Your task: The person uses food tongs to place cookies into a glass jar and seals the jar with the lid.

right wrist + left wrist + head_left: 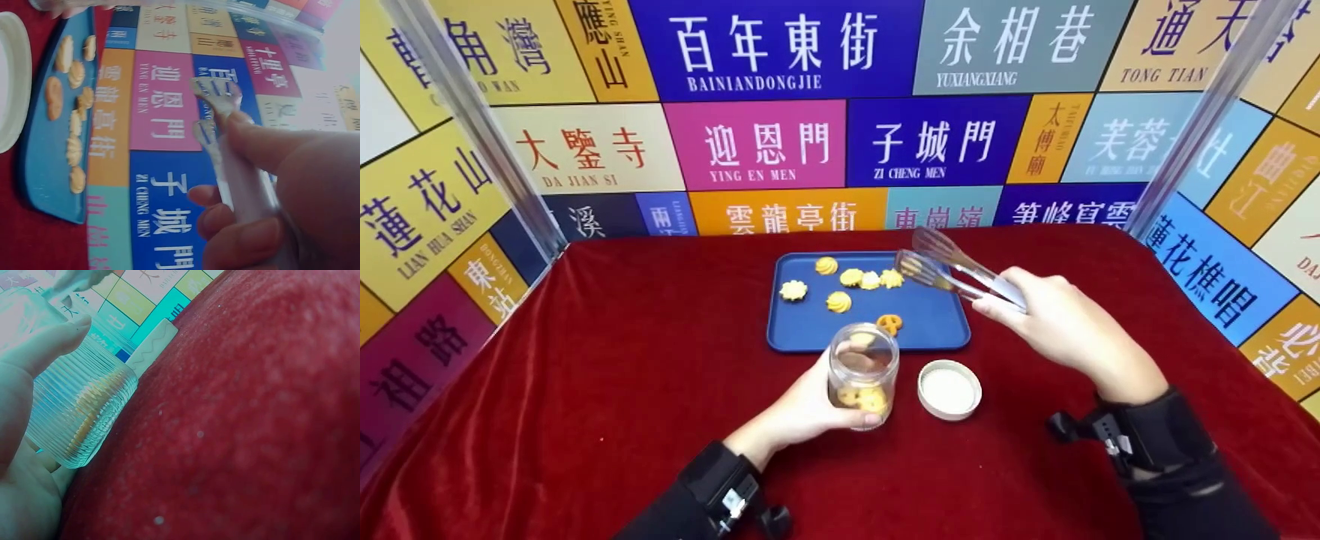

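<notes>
My left hand (pixel 802 409) grips a clear ribbed jar (pixel 84 399), its fingers and thumb wrapped round the side. Some yellow cookies (pixel 861 397) lie at the bottom of the jar. In my right hand (pixel 1054 322) are metal tongs (pixel 960 277), held above the right edge of a blue tray (pixel 810 334); their tips stand apart with nothing seen between them. On the tray are several piped butter cookies (pixel 838 302) and one pretzel-shaped cookie (pixel 889 324) near its front edge. The right wrist view shows the thumb and fingers around the tongs' handles (pixel 247 191).
A round pale lid (pixel 949 390) lies on the red cloth (pixel 660 315), right of the jar. Upright panels with printed signs (pixel 780 52) stand behind and at both sides, with clear posts (pixel 1192 120) at the corners.
</notes>
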Tool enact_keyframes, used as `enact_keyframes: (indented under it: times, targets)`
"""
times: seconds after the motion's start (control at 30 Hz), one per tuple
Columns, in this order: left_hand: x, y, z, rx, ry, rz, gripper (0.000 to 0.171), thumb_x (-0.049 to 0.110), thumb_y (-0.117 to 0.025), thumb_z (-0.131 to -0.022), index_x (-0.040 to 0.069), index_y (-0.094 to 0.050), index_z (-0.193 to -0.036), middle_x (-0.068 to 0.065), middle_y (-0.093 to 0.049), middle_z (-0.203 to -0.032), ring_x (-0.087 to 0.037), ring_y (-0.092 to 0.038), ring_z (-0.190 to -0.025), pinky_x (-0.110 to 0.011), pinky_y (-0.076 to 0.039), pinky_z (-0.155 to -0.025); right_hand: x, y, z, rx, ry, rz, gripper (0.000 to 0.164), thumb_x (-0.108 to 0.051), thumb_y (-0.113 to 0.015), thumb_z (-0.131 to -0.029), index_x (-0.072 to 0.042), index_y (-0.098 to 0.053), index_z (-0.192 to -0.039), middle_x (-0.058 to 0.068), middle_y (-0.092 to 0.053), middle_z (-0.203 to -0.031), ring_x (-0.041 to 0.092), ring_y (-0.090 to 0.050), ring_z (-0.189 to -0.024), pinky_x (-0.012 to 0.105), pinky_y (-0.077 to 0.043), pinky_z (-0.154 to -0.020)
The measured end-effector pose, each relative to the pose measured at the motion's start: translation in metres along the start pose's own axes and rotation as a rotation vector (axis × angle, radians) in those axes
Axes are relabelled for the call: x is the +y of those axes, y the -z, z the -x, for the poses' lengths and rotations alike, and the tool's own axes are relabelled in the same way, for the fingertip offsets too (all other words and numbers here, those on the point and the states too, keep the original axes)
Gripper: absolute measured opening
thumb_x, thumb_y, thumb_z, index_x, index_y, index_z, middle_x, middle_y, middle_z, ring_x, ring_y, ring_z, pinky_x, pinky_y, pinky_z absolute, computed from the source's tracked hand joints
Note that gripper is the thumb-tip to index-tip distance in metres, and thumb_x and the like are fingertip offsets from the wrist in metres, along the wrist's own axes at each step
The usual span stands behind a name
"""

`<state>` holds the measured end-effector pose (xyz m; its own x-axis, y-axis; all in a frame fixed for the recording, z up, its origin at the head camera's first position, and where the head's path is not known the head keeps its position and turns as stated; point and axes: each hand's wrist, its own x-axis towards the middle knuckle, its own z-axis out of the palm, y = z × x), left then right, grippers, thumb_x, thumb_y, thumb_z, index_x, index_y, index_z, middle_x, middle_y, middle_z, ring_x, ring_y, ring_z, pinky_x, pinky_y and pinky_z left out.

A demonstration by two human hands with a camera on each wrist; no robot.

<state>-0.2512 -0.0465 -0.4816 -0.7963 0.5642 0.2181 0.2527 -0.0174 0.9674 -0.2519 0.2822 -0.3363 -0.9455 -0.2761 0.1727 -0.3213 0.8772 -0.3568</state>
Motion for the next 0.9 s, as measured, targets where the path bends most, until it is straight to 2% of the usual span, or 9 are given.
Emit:
enact_keyframes:
  times: [0.23, 0.4, 0.57, 0.9]
  targets:
    - [-0.001, 0.0, 0.001, 0.011, 0.002, -0.002, 0.094, 0.01, -0.093, -0.08, 0.005, -0.039, -0.155, -0.012, -0.063, -0.143, -0.022, -0.062, -0.128, -0.034, -0.049, -0.111, 0.012, -0.026, -0.01, -0.109, -0.031, 0.037, 0.047, -0.054, -0.07, -0.1, -0.007, -0.067, -0.108, 0.002, -0.058, -0.075, 0.02, -0.055, -0.066, 0.037, -0.042, -0.06]
    - [0.0, 0.0, 0.002, 0.019, 0.019, -0.018, 0.089, 0.011, -0.093, -0.08, 0.004, -0.041, -0.152, -0.007, -0.065, -0.139, -0.021, -0.062, -0.126, -0.034, -0.05, -0.109, 0.016, -0.044, -0.014, -0.167, -0.049, 0.022, 0.044, -0.051, -0.072, -0.1, -0.008, -0.068, -0.104, 0.003, -0.058, -0.075, 0.02, -0.054, -0.067, 0.036, -0.041, -0.061]
    - [0.002, -0.001, 0.001, 0.013, 0.022, -0.005, 0.093, 0.009, -0.093, -0.08, 0.006, -0.039, -0.155, -0.005, -0.065, -0.14, -0.021, -0.061, -0.128, -0.036, -0.049, -0.111, 0.019, -0.058, -0.016, -0.179, -0.041, 0.013, 0.041, -0.049, -0.072, -0.1, -0.008, -0.067, -0.102, 0.003, -0.059, -0.076, 0.02, -0.055, -0.068, 0.036, -0.042, -0.063]
    - [0.003, -0.001, 0.001, 0.014, 0.017, 0.006, 0.098, 0.009, -0.093, -0.079, 0.01, -0.036, -0.158, -0.004, -0.065, -0.14, -0.021, -0.062, -0.128, -0.036, -0.049, -0.111, 0.02, -0.074, -0.019, -0.196, -0.057, 0.012, 0.046, -0.05, -0.071, -0.1, -0.005, -0.068, -0.112, 0.007, -0.067, -0.09, 0.023, -0.059, -0.077, 0.039, -0.046, -0.069]
